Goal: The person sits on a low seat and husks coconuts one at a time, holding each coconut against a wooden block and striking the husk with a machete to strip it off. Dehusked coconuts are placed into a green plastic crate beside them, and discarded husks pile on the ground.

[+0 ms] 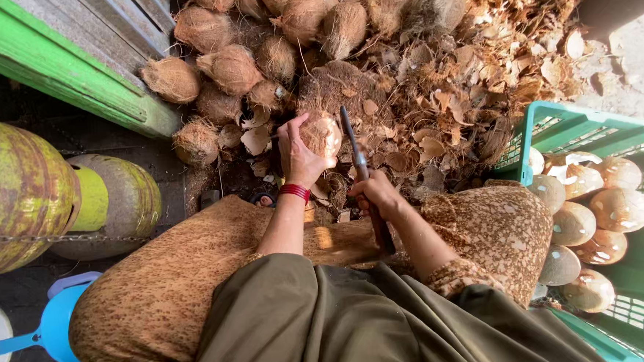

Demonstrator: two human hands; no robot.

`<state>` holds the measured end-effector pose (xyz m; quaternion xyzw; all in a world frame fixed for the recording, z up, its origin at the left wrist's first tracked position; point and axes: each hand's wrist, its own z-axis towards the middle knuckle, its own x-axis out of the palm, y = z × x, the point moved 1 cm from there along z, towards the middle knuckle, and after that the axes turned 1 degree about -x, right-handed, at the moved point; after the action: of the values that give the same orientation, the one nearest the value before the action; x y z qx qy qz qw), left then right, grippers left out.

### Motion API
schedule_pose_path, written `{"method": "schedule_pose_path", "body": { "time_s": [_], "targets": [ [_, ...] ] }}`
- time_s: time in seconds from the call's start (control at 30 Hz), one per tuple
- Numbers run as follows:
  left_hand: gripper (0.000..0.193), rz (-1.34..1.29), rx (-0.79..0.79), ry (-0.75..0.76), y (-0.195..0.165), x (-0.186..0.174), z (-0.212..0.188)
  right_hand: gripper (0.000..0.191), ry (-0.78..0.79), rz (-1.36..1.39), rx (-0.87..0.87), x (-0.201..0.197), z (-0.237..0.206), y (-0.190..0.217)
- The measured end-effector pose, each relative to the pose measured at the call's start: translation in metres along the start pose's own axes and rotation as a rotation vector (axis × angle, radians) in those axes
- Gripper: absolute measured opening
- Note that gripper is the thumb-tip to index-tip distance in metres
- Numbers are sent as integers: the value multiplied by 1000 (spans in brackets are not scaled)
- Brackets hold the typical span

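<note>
Left hand: the left hand is closed around a brown husked coconut, holding it low in front of the knees, above the litter of shell on the ground.
Right hand: the right hand is wrapped tight on the handle of a long dark knife, whose blade points up and away and lies against the coconut's right side.
Red bangle: a red bangle sits on the left wrist, just below the hand.
Risk, blade: the edge works right beside the thumb and fingers that hold the coconut; I judge a slip off the hard round shell could carry it into them.
Risk, grip: the fibrous coconut could turn in the palm under a blow, and a glancing cut would likely follow.
Risk, lap: the knife handle rests close over the patterned cloth on the lap, so a dropped tool could land on the legs.
Heap: unpeeled coconuts lie piled ahead by a green wooden frame, with husk chips spread to the right.
Green crate: a green plastic crate at the right holds pale peeled coconuts, roughly eight showing, packed touching each other.
Left side: two worn yellow-green gas cylinders stand near a blue plastic funnel.
</note>
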<state>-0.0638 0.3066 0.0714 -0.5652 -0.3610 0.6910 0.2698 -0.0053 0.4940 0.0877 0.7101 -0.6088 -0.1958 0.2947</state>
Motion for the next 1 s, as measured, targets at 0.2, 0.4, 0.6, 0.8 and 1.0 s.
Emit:
{"method": "schedule_pose_path", "body": {
  "time_s": [0.2,0.4,0.6,0.8,1.0],
  "targets": [
    [113,81,-44,4,-1,3,5,16,-52,-36,-651,-14,-52,53],
    [116,103,9,-27,-5,2,3,21,-75,30,-713,7,-16,20],
    [114,33,10,-19,16,9,-1,19,173,365,-10,-6,16,-11],
    [125,-410,-321,-55,40,16,0,21,-52,43,-213,-10,-4,3],
    [131,-4,-437,189,10,6,5,18,24,-30,-121,1,-22,10]
  ]
}}
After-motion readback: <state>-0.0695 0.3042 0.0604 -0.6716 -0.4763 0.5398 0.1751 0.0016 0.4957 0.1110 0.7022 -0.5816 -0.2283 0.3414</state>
